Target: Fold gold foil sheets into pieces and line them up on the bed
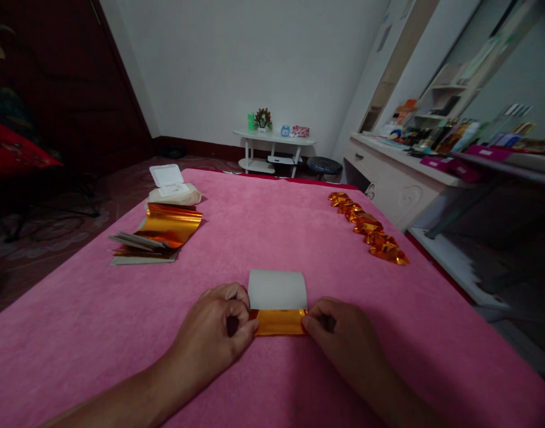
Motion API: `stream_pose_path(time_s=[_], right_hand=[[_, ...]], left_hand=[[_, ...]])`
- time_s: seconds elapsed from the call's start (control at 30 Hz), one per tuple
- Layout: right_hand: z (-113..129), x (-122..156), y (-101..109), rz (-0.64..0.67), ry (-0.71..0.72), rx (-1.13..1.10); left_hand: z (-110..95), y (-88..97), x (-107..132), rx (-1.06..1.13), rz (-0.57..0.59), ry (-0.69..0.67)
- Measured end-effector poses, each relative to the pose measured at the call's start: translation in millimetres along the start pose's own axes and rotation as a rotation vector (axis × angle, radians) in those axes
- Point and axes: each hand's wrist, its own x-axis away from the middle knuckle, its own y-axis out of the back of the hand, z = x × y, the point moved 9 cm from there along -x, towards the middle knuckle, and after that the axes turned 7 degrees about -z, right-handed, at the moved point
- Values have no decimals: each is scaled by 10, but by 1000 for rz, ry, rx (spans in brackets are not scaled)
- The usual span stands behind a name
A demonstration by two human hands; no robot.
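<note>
A sheet of gold foil paper (279, 323) lies in front of me on the pink cloth, its near edge folded over so that the shiny side shows as a band. The sheet's pale backing curves up beyond the fold. My left hand (221, 321) pinches the left end of the folded band between thumb and fingers. At the right end, my right hand (337, 327) grips the band in the same way. Off to the left sits a stack of gold foil sheets (172, 224), some with the grey backing up. Several folded gold foil pieces (366, 226) form a row on the right.
Behind the stack is a packet of wipes (177, 193) with its white lid raised. Pink cloth (254, 232) covers the surface. A small white table (275, 138) with a plant stands by the far wall, near a round stool (325, 165). A cluttered white dresser (397, 160) is at right.
</note>
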Motion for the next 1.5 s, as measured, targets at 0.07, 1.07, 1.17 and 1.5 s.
stream_pose_path(time_s=[0.07,1.07,1.17,1.5], right_hand=[[-12,-8,-1,0,-13,-1],[68,-31,0,-17,30,122],[75,-29,6,-32,39,149],[38,-26,43,-128,36,176]], left_hand=[[-2,5,-3,-3,0,8],[-47,25,-11,-183,-18,2],[-62,32,-3,-210,-20,-6],[-57,149,37,-269,-129,14]])
